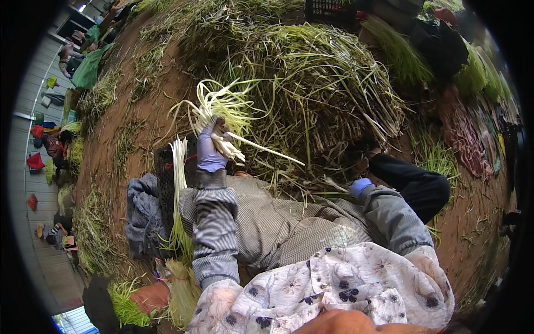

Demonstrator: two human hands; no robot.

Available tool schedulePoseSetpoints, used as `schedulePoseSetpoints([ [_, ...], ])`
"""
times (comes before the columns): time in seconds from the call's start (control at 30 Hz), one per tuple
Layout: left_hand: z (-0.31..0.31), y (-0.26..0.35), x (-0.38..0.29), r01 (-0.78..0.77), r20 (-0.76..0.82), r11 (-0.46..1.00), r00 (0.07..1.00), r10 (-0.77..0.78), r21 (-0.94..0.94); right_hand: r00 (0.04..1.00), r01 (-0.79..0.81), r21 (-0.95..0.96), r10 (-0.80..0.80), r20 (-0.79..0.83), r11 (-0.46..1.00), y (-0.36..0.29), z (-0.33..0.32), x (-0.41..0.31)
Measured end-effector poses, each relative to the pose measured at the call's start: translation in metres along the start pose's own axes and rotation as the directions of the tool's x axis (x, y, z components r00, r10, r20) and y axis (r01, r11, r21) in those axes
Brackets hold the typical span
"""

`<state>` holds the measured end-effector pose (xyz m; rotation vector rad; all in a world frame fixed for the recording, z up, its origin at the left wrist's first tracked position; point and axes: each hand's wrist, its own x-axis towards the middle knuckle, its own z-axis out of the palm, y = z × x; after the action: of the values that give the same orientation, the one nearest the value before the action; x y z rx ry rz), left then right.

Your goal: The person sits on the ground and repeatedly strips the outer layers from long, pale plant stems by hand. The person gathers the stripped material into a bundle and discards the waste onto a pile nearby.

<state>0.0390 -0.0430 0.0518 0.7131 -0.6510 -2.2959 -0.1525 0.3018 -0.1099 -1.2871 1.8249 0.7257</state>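
Note:
My left hand, in a thin purple glove, grips a bunch of pale green-white shoots. Their white ends point down past my fingers, the curled tops fan out above, and one long stalk sticks out to the right. Low by my right knee is my right hand, also gloved; its fingers are mostly hidden, beside loose stalks at the edge of the heap. In front of me rises a large heap of long green shoots with darker, soiled root ends. A checked apron covers my lap.
At my left, a bundle of white-stemmed shoots lies along a black plastic crate with a grey cloth beside it. A tied bundle is lower down. Other people sit far left. Bare earth floor shows right.

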Motion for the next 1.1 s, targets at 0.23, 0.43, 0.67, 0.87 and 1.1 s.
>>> schedulePoseSetpoints([
  [0.23,0.000,-0.050,-0.007,-0.055,0.051,0.958,0.998,0.043,0.281,0.777,0.466,0.708,0.137,-0.614,0.531,-0.022,-0.140,0.019],
  [0.43,-0.005,-0.089,-0.030,0.099,0.021,0.855,0.992,-0.127,0.509,0.798,0.518,0.523,0.163,-0.580,-0.677,-0.064,-0.265,0.019],
  [0.67,-0.037,-0.107,-0.028,0.148,0.125,0.635,0.923,-0.364,0.758,0.678,0.650,0.123,0.499,-0.539,-0.750,0.073,-0.274,-0.038],
  [0.87,-0.015,-0.089,-0.031,0.250,-0.011,0.383,0.849,-0.529,0.889,0.354,0.935,0.234,0.684,-0.638,-0.265,0.175,-0.273,-0.077],
  [1.1,0.054,0.009,-0.018,-0.252,0.149,0.899,0.966,0.211,0.357,0.524,-0.043,0.818,0.709,-0.471,0.574,0.192,-0.198,0.030],
])
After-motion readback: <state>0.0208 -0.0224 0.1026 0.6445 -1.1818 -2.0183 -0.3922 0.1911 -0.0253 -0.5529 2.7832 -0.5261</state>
